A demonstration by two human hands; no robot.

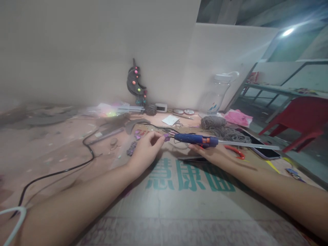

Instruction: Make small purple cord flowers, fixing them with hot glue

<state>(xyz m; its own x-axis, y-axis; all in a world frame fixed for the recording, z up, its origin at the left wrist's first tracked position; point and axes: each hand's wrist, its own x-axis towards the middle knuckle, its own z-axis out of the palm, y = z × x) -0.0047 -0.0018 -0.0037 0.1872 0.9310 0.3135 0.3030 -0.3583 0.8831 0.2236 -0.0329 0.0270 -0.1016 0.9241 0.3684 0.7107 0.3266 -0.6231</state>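
My left hand (146, 150) pinches a small purple piece (167, 137), perhaps a little flower, between thumb and fingertips. In my right hand (210, 153) is a blue hot glue gun (191, 138), held level with its nozzle at the purple piece; whether they touch I cannot tell. A clear glue stick (248, 145) juts out of its back end. Just left of my left hand lie a grey-purple beaded-looking cluster (131, 149) and other purple pieces (138, 134). Beneath both hands is a cardboard sheet (164, 201) with green printed characters.
Grey yarn (214, 122), a phone (266, 152) and red-handled tool (237, 152) lie to the right. Behind stand a clear bottle (217, 94) and a decorated grey crescent (134, 82). A black cable (69, 169) crosses the left side. A red chair (307, 116) stands beyond the table.
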